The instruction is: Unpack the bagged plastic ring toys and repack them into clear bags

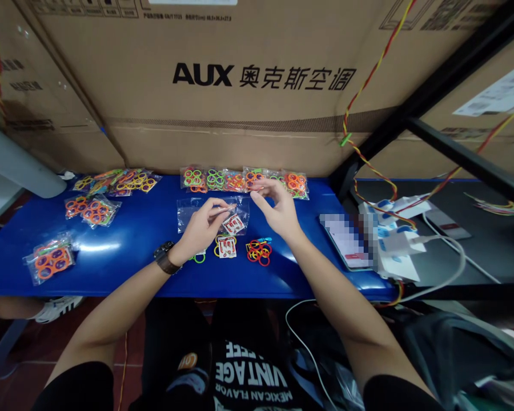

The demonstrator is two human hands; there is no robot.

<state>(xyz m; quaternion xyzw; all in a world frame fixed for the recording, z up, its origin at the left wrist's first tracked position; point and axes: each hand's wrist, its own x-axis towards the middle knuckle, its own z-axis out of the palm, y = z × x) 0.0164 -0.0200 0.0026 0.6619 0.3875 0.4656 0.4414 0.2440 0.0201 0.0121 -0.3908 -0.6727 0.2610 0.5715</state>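
Left hand [199,231]: grip pinching small item [228,209], too indistinct to identify, over clear flat plastic bag [186,214] on glossy blue bench [124,260]. Right hand [279,210]: grip released, thumb and fingers parted. White square red-printed card [227,247] on yellow plastic rings [216,250], nearer body. Step seems small-item handling; next move calls for steady left pinch, free right fingers.

Tabletop [124,260] smooth, glossy; bag [187,214] thin shiny plastic; box [257,108] matt cardboard
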